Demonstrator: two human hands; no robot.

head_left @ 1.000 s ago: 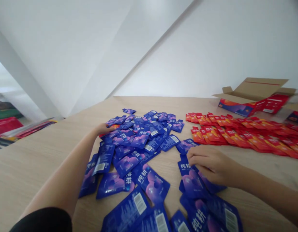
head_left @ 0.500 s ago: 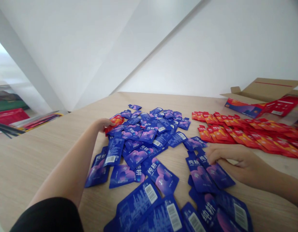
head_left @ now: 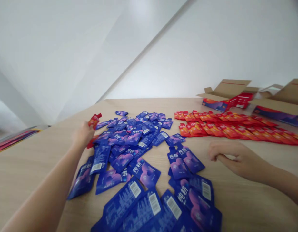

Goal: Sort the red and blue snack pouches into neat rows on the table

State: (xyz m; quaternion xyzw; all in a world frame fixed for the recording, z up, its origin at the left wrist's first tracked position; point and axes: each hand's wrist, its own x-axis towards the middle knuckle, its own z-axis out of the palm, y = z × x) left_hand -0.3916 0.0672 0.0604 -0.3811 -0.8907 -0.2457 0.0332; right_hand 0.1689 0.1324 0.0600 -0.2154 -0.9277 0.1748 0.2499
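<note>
Okay, left hand [head_left: 83, 132], left of frame centre, pinches a red pouch [head_left: 94, 120]; a firm grip and a clean lift should probably keep it from dragging neighbours. Pouch pokes out at the fingertips, up and right of the hand. More red shows just below; can't tell if it's separate. Next right, blue pouches [head_left: 133, 138] heap mid-frame, touching one another. Right hand [head_left: 232, 158], right of frame, curls loosely, no pouch visible in it, fingertip contact unclear; red rows [head_left: 220, 129] lie just above.

Both hands [head_left: 82, 133] [head_left: 230, 158] well apart, curled
</note>
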